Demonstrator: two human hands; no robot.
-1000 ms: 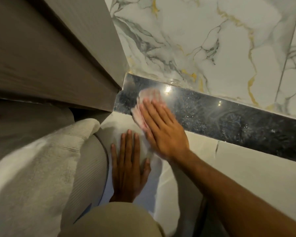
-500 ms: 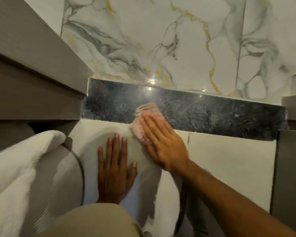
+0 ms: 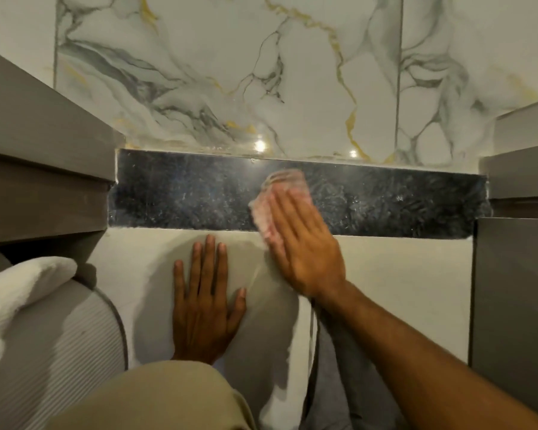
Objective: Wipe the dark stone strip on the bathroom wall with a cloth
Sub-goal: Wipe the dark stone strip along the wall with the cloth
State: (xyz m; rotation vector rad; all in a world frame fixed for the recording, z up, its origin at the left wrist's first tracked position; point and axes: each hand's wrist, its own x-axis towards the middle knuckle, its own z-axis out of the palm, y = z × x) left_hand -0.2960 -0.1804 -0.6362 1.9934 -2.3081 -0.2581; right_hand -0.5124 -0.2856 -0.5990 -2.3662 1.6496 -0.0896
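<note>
A dark speckled stone strip [image 3: 184, 197] runs across the wall between white marble tiles above and a plain pale tile below. My right hand [image 3: 302, 240] lies flat over a pink cloth [image 3: 284, 184] and presses it against the strip a little right of its middle; the cloth shows above and left of my fingers. My left hand [image 3: 205, 302] rests flat on the pale tile [image 3: 385, 290] below the strip, fingers spread, holding nothing. Streaky smears show on the strip right of the cloth.
A grey cabinet [image 3: 41, 169] juts out at the left, touching the strip's left end. Another grey cabinet [image 3: 516, 274] bounds the right end. A white towel [image 3: 19, 290] lies over a ribbed grey object [image 3: 66, 346] at lower left. My beige-clad knee [image 3: 156, 398] is at the bottom.
My right hand has slid the cloth rightward along the strip, from its left end to past the middle. The view has turned to face the wall squarely. My left hand stays on the tile.
</note>
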